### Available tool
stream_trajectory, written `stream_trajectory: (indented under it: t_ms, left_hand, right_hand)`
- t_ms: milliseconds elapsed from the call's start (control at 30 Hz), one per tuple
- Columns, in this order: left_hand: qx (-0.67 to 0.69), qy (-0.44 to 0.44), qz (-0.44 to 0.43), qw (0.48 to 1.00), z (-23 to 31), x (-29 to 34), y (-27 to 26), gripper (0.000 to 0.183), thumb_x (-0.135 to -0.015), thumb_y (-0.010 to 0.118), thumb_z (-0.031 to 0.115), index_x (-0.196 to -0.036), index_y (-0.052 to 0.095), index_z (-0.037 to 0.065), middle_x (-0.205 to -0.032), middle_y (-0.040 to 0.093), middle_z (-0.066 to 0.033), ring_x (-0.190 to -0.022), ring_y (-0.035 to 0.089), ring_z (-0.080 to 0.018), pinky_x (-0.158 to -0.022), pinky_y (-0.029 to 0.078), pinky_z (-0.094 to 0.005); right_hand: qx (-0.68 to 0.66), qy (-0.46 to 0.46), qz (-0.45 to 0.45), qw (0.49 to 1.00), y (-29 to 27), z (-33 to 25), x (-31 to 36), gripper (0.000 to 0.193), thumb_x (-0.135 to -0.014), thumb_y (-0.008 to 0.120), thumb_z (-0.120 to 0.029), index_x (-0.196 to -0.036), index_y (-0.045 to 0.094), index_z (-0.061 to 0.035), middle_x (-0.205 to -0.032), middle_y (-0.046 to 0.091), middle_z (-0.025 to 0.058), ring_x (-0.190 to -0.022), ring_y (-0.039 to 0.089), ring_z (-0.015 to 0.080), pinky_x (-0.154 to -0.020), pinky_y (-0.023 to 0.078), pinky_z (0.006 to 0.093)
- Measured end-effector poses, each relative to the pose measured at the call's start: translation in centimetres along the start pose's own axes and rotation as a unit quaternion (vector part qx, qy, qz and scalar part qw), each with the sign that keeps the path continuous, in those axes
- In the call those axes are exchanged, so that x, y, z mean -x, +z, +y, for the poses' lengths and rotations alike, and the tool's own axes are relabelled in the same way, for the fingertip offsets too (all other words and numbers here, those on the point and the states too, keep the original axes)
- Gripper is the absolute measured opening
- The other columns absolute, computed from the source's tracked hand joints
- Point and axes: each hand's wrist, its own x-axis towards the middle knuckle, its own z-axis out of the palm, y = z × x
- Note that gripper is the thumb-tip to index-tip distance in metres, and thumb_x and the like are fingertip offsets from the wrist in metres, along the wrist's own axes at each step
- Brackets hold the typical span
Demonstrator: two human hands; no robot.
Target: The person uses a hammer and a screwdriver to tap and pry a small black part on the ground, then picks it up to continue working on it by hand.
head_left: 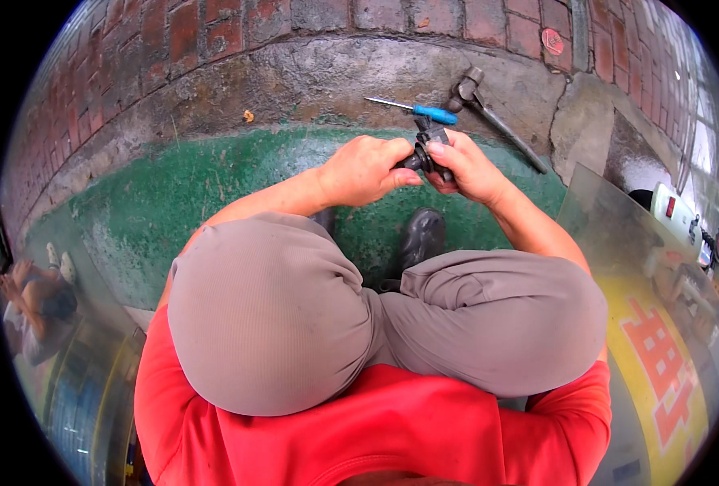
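A small black part with a stubby projection sits between my two hands, above the green floor; its exact kind I cannot make out. My left hand grips its near left end between thumb and fingers. Round its right side close the fingers of my right hand, the thumb pressed on top. Just beyond the hands lies a screwdriver with a blue handle, its shaft pointing left. A hammer rests to the right of it, head away from me and handle slanting toward me.
Green-painted floor meets a grey concrete strip, with red brick paving farther out. My grey-trousered knees and a dark boot are below my hands. Clear panels stand at left and right. A white scooter-like body is far right.
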Motion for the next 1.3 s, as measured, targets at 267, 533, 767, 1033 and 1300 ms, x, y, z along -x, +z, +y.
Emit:
stream_trajectory:
  t_ms: [267, 533, 767, 1033, 1300]
  left_hand:
    - [-0.053, 0.103, -0.049, 0.992, 1.7, -0.6, -1.3, 0.041, -0.078, 0.078, 0.035, -0.085, 0.051, 0.005, -0.066, 0.057, -0.0161, -0.064, 0.060, -0.0412, -0.056, 0.047, -0.0481]
    - [-0.089, 0.127, -0.121, 0.981, 3.3, -1.0, -3.9, 0.035, -0.081, 0.074, 0.035, -0.084, 0.053, 0.006, -0.068, 0.059, -0.0135, -0.066, 0.061, -0.0397, -0.056, 0.049, -0.0473]
    - [-0.058, -0.129, 0.209, 0.968, -0.1, 2.7, -3.7, 0.025, -0.095, 0.062, 0.025, -0.087, 0.052, 0.003, -0.071, 0.060, -0.0155, -0.067, 0.062, -0.0378, -0.058, 0.048, -0.0454]
    - [0.390, -0.347, 0.179, 0.834, -3.8, 2.7, -0.3, 0.023, -0.105, 0.048, 0.027, -0.106, 0.053, 0.005, -0.073, 0.054, -0.0011, -0.062, 0.052, -0.0112, -0.056, 0.044, -0.0277]
    - [0.485, -0.439, 0.217, 0.725, -8.3, 5.6, -0.9, 0.021, -0.103, 0.050, 0.024, -0.112, 0.048, 0.005, -0.084, 0.060, -0.0079, -0.072, 0.063, -0.0211, -0.062, 0.054, -0.0368]
  right_hand:
    - [0.047, -0.028, -0.036, 0.998, 0.0, -1.6, 2.0, 0.030, -0.091, 0.064, -0.038, -0.091, 0.055, -0.0095, -0.064, 0.051, -0.0025, -0.051, 0.040, 0.0043, -0.044, 0.029, 0.0218]
    - [0.043, -0.044, -0.001, 0.998, 2.0, -2.6, 4.0, 0.031, -0.091, 0.065, -0.037, -0.098, 0.057, -0.0085, -0.067, 0.052, -0.0018, -0.054, 0.042, 0.0046, -0.047, 0.031, 0.0221]
    - [-0.189, -0.169, 0.105, 0.962, -2.0, -1.1, 5.5, 0.042, -0.103, 0.042, -0.048, -0.114, 0.051, -0.0081, -0.065, 0.045, 0.0021, -0.047, 0.035, 0.0094, -0.044, 0.029, 0.0243]
    - [-0.283, -0.170, 0.079, 0.940, -1.1, -2.4, 4.4, 0.058, -0.101, 0.031, -0.061, -0.114, 0.052, -0.0081, -0.070, 0.045, 0.0021, -0.052, 0.034, 0.0095, -0.047, 0.031, 0.0246]
    - [-0.413, -0.134, -0.015, 0.901, -3.0, -0.8, 4.7, 0.067, -0.097, 0.033, -0.069, -0.115, 0.058, -0.0095, -0.066, 0.042, 0.0004, -0.050, 0.034, 0.0107, -0.045, 0.029, 0.0253]
